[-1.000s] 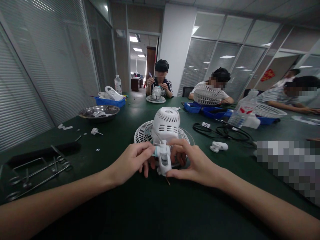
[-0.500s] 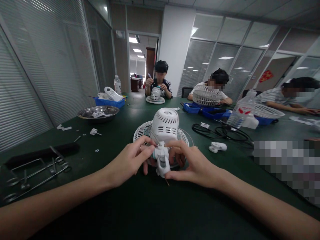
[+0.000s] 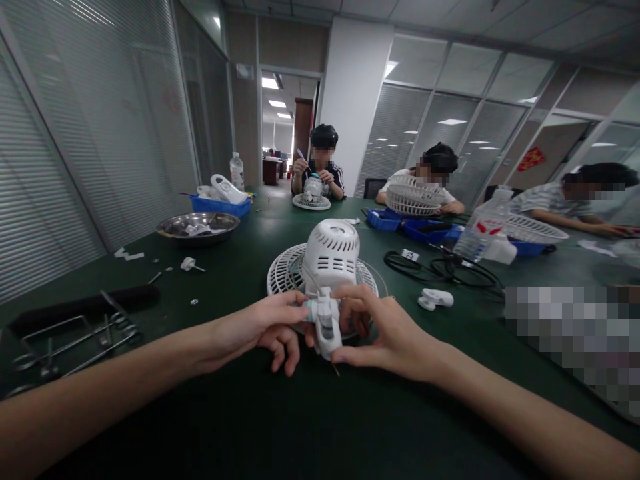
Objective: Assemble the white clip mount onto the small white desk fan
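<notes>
A white fan motor housing [image 3: 333, 250] with slotted vents rests on a round white grille [image 3: 286, 268] in front of me. From its near side sticks out a white plastic bracket [image 3: 328, 327], with a thin wire end poking out below it. My right hand [image 3: 385, 327] wraps around the bracket from the right, thumb at its lower end and the other fingers partly hidden behind it. On the left side of the bracket, my left hand [image 3: 273, 327] pinches a small teal knob [image 3: 311, 311] between thumb and index finger; its other fingers hang curled below.
To the left lie a metal rack [image 3: 75, 340], a steel bowl [image 3: 200, 227] and a blue tray [image 3: 220, 205]. On the right are a white clamp-like part [image 3: 436, 298], a black cable [image 3: 415, 267] and a plastic bottle [image 3: 483, 227]. Several people sit across the table.
My left hand has shifted slightly down and turned, its lower fingers now hanging away from the bracket, thumb and index at the teal knob. My right hand keeps its hold.
</notes>
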`<action>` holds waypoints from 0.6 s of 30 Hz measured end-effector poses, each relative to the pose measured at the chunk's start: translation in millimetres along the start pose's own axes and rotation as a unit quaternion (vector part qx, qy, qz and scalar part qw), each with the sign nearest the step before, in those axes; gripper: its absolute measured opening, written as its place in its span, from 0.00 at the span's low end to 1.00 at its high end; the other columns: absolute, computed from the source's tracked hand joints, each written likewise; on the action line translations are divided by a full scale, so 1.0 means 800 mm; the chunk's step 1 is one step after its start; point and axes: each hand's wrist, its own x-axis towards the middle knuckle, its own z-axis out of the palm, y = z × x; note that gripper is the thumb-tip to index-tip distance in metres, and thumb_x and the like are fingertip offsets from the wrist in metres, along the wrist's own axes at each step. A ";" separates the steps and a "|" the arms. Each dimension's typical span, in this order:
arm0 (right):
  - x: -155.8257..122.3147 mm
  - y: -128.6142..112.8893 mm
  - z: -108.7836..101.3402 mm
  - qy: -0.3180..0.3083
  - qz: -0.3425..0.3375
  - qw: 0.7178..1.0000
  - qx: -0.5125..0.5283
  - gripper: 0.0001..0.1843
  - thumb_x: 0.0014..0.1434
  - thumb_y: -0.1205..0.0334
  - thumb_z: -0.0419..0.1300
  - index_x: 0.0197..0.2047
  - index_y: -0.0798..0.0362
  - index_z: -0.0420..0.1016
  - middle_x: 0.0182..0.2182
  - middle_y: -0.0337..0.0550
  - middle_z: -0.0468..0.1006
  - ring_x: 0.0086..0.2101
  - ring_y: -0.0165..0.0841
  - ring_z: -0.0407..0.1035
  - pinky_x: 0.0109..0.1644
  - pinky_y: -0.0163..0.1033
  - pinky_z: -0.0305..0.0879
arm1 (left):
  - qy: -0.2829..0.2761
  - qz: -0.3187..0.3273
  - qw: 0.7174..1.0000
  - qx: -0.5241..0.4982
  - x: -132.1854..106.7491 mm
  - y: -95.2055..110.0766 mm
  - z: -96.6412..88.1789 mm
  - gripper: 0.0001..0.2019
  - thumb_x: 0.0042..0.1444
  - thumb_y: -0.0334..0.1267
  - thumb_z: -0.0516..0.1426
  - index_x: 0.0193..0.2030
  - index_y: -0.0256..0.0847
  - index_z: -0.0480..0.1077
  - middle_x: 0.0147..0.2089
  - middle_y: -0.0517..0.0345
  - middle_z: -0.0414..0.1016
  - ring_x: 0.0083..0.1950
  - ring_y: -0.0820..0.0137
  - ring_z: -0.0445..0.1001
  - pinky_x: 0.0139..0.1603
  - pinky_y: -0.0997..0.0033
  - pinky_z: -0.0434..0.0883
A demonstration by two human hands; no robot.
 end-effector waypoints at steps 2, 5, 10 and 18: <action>0.000 0.000 0.001 0.000 0.002 1.000 -0.001 0.34 0.56 0.45 0.64 0.58 0.44 0.52 0.33 0.33 0.74 0.26 0.26 0.69 0.29 0.32 0.61 | 0.002 0.016 1.000 0.004 0.003 -0.004 -0.001 0.21 0.54 0.41 0.61 0.51 0.41 0.58 0.36 0.61 0.73 0.28 0.73 0.74 0.28 0.75 0.66; 0.000 0.000 0.002 0.001 0.000 1.000 0.002 0.34 0.56 0.45 0.64 0.58 0.44 0.52 0.34 0.33 0.74 0.26 0.26 0.68 0.29 0.32 0.61 | 0.004 0.026 1.000 -0.006 0.006 -0.008 -0.003 0.22 0.50 0.32 0.60 0.50 0.40 0.58 0.35 0.61 0.74 0.30 0.71 0.76 0.32 0.72 0.68; 0.001 -0.001 0.002 0.000 -0.001 1.000 0.007 0.34 0.56 0.45 0.64 0.58 0.45 0.52 0.33 0.34 0.74 0.27 0.27 0.69 0.29 0.33 0.61 | -0.029 0.014 0.997 -0.076 0.005 -0.008 -0.005 0.15 0.53 0.36 0.54 0.47 0.37 0.63 0.35 0.55 0.74 0.29 0.68 0.76 0.28 0.72 0.68; 0.002 0.000 0.001 -0.004 0.003 1.000 0.010 0.34 0.56 0.45 0.64 0.59 0.45 0.52 0.34 0.34 0.74 0.27 0.27 0.69 0.30 0.33 0.62 | 0.015 0.013 0.996 -0.082 0.009 -0.010 -0.002 0.19 0.62 0.52 0.53 0.42 0.34 0.68 0.33 0.55 0.74 0.28 0.73 0.74 0.31 0.73 0.67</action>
